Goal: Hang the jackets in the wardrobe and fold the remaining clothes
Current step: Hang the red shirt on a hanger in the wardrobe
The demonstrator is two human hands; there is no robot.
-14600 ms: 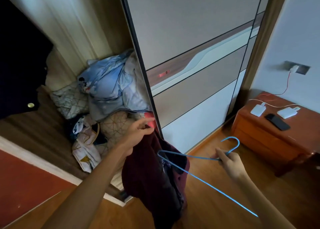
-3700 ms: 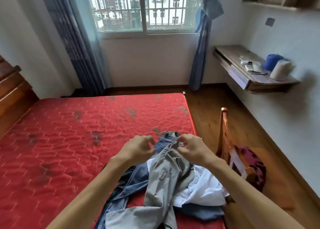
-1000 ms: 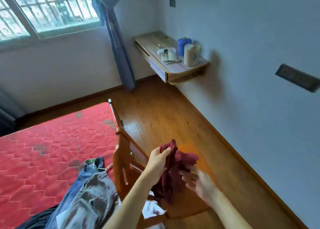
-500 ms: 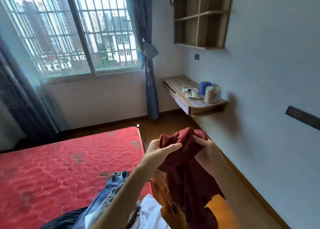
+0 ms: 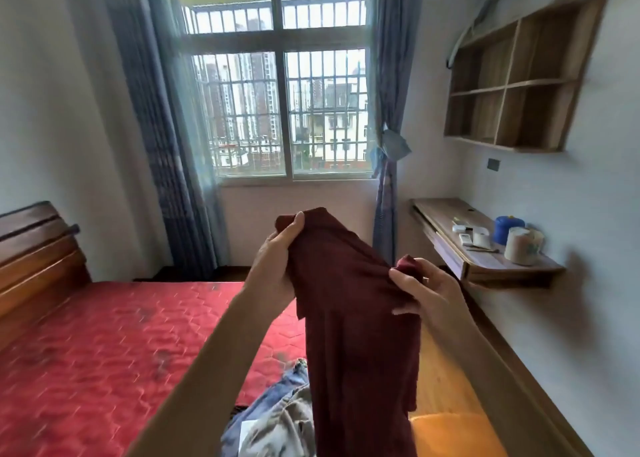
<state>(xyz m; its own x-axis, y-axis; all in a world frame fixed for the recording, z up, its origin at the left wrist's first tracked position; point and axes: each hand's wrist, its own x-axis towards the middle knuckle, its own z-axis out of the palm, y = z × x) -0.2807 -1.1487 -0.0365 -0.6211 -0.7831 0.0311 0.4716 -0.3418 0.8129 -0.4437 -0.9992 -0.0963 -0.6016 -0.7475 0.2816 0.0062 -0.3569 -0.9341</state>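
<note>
Head view: both hands' fingers pinch a limp, finely ribbed maroon garment (image 5: 353, 318) hanging lengthwise.

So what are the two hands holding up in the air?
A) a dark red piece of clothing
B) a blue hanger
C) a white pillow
A: the left hand and the right hand both grip the dark red garment, which hangs down from them.

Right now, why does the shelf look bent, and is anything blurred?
Head view: the wide lens bows the shelf and curtain; the window is the brightest part; the mattress is smeared at lower left; the garment, left hand and right hand look fairly sharp.
</note>
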